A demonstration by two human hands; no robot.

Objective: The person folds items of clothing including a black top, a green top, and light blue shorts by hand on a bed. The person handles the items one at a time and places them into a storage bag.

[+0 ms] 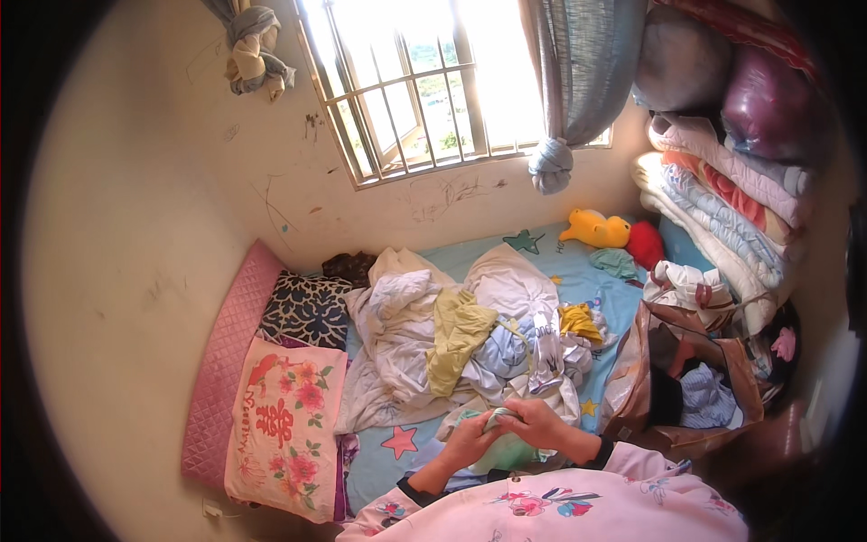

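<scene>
Over the near side of the bed, my left hand (pixel 472 441) and my right hand (pixel 545 425) are close together, both closed on a small pale green-and-white piece of cloth (pixel 497 416). It is bunched between my fingers, so its kind does not show. Pale green cloth (pixel 513 452) lies just below my hands, partly hidden by them. Beyond them is a heap of clothes: a yellow-green garment (pixel 458 339), a light blue garment (pixel 502 350) and a white garment with dark print (pixel 545 350). A crumpled white quilt (pixel 388 375) lies under and beside the heap.
A floral pink pillow cover (pixel 287 425) and a dark patterned pillow (pixel 305 310) lie by the pink headboard (pixel 221 370). Right of the bed stands an open brown bag (pixel 632 370) with clothes, below stacked folded quilts (pixel 713 194). An orange-yellow plush toy (pixel 593 228) rests near the barred window (pixel 424 86).
</scene>
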